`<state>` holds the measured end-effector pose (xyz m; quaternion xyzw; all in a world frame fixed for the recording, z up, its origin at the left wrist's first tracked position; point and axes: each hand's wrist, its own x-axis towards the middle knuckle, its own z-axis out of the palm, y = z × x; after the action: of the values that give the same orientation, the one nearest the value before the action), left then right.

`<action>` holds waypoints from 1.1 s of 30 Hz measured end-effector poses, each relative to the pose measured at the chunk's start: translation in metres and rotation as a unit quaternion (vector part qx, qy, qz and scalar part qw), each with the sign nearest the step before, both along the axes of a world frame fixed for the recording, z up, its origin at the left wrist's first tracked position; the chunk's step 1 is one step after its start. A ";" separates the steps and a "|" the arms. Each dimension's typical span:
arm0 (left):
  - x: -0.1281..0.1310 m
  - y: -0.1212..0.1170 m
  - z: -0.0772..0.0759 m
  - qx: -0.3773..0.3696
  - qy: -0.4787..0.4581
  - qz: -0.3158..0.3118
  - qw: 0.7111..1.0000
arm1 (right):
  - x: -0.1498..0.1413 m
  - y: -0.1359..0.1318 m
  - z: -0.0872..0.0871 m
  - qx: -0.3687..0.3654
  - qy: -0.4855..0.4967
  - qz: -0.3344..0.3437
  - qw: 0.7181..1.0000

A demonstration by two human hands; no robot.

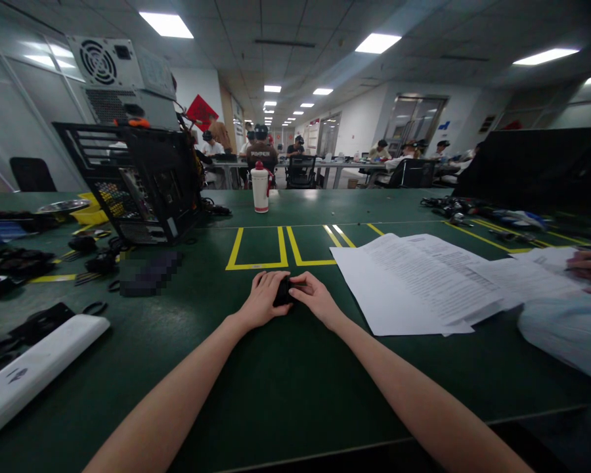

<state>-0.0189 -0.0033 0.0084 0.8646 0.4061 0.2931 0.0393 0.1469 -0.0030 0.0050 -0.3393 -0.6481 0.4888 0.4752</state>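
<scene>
While the left hand (264, 299) gripped a small black object (282, 292), probably light, stiff, best side-held, left of white papers (414, 289), the right hand (316, 299) pinched at its edge.

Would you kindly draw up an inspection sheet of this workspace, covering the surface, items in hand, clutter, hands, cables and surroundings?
Surface: green table, marked with yellow tape outlines.
Items in hand: a small black object, mostly hidden by the fingers; its exact kind cannot be told.
Clutter: printed papers at right; a black computer case and a long white object at left; a white bottle farther back.
Hands: left hand grips the black object; right hand has its fingers at the object's right side.
Cables: what looks like a dark tangle, far right.
Surroundings: another person's sleeve at right; people at tables beyond.
</scene>
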 end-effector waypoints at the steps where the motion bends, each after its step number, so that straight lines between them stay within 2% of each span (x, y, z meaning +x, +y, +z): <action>1: 0.000 0.000 0.000 -0.002 0.000 0.000 1.000 | 0.000 0.001 0.000 -0.001 -0.002 -0.007 1.000; 4: 0.000 0.000 0.001 -0.007 -0.002 0.000 1.000 | 0.000 0.002 0.002 -0.029 -0.005 0.002 1.000; 6: 0.000 0.000 0.000 -0.009 -0.003 0.000 1.000 | 0.002 0.000 0.004 -0.038 0.000 0.032 0.999; 10: -0.001 -0.001 0.000 -0.010 0.001 0.000 1.000 | 0.004 -0.004 0.006 -0.018 0.019 0.071 0.997; 18: -0.001 -0.001 0.001 -0.010 0.001 -0.005 1.000 | 0.000 0.001 0.000 -0.002 -0.017 -0.006 1.000; 26: -0.001 0.001 -0.001 -0.007 0.003 0.001 1.000 | 0.002 -0.002 -0.001 -0.024 0.022 0.052 0.998; 33: 0.000 0.000 0.001 -0.007 0.003 0.004 1.000 | -0.001 -0.003 0.002 -0.010 0.018 0.029 0.999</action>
<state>-0.0186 -0.0032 0.0094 0.8636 0.4120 0.2877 0.0424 0.1458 -0.0055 0.0067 -0.3163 -0.6445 0.5144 0.4690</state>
